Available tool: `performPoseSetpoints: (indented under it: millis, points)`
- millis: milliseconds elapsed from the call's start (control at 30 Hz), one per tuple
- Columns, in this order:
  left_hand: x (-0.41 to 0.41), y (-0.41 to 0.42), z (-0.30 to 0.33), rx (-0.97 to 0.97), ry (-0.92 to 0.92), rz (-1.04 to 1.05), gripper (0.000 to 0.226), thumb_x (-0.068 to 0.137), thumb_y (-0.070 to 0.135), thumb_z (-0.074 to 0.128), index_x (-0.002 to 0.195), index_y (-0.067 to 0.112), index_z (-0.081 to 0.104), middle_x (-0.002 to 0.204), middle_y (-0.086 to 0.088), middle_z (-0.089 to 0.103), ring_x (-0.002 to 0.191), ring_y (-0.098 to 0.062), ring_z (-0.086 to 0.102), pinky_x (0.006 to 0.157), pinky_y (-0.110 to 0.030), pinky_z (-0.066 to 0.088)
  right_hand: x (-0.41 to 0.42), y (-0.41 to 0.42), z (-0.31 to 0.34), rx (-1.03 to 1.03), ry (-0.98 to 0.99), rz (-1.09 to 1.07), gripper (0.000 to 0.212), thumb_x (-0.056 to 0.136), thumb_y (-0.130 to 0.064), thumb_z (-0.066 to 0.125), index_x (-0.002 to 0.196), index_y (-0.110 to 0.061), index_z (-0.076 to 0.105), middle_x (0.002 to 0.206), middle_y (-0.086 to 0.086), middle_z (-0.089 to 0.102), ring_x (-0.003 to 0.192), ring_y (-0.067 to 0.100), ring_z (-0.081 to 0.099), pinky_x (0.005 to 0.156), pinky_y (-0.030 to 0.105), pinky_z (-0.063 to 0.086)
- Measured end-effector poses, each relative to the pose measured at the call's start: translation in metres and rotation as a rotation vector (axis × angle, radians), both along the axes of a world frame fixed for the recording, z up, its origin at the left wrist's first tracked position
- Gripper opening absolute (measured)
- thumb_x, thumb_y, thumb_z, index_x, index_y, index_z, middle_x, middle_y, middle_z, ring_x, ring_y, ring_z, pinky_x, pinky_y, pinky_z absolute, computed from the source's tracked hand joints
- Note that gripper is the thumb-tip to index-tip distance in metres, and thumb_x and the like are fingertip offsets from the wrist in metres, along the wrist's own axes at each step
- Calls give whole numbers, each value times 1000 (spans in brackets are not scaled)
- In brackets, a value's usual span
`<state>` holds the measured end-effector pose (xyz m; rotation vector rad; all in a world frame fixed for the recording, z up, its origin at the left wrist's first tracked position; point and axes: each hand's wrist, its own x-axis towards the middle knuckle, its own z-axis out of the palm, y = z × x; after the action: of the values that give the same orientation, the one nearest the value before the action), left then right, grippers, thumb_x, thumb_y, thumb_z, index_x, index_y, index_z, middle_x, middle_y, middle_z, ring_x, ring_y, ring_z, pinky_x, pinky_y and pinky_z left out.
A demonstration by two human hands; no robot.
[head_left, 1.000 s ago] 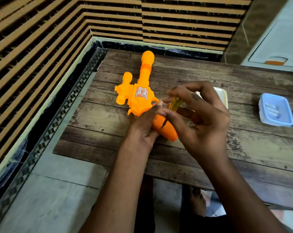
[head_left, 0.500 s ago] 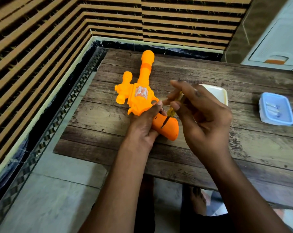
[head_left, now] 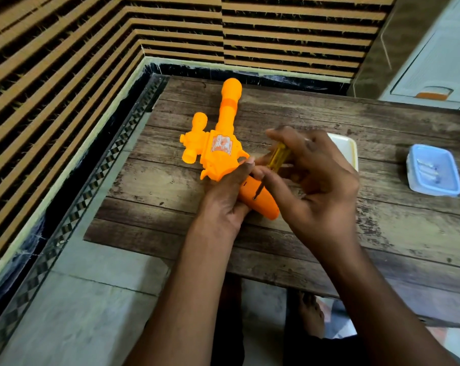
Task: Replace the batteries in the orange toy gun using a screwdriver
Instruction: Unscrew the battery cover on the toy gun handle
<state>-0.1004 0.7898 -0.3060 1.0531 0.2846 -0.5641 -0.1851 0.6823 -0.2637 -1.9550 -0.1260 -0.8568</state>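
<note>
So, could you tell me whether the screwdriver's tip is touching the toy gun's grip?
Touching. The head view shows the screwdriver shaft slanting down with its tip seated in a small hole in the orange toy gun grip, no gap visible.

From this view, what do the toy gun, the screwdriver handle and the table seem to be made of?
The toy gun looks like moulded plastic: uniform orange, smooth, a dull sheen. The screwdriver handle seems to be translucent yellow plastic, since light passes through it; its thin dark shaft is probably metal. The table shows brown plank lines and worn pale patches; real wood or a printed wood-look surface, I cannot tell.
</note>
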Motion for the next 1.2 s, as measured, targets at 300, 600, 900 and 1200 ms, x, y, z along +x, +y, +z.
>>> performPoseSetpoints:
  millis: [300, 600, 900, 1200]
  points:
    - [1, -2, 0, -49, 30, -15, 14, 96, 8, 67, 110, 10, 64, 115, -20, 62, 109, -31, 61, 109, -60, 47, 2, -1, -5, 38, 23, 22, 46, 97, 1, 64, 142, -3, 59, 115, 17, 68, 105, 34, 72, 85, 49, 61]
    - [3, -3, 1, -98, 73, -1, 49, 87, 13, 79, 130, -3, 62, 135, -26, 63, 127, -38, 60, 110, -60, 46, 3, -1, -5, 55, -5, -42, 41, 98, 4, 65, 138, -3, 64, 112, 11, 73, 104, 29, 74, 86, 48, 60]
    - [3, 0, -1, -27, 33, -56, 9, 99, 5, 60, 92, 8, 66, 88, -11, 73, 83, -20, 72, 80, -38, 61, 1, 2, 0, 12, -2, 0, 43, 96, 1, 73, 137, -6, 62, 116, -6, 60, 105, 18, 67, 85, 33, 60]
    - [1, -1, -1, -53, 31, -14, 38, 96, 12, 67, 131, -3, 62, 132, -31, 62, 113, -34, 62, 108, -61, 47, -1, 3, -1, 69, 42, 44, 35, 100, 0, 63, 135, -5, 59, 117, 10, 70, 110, 25, 71, 89, 39, 60]
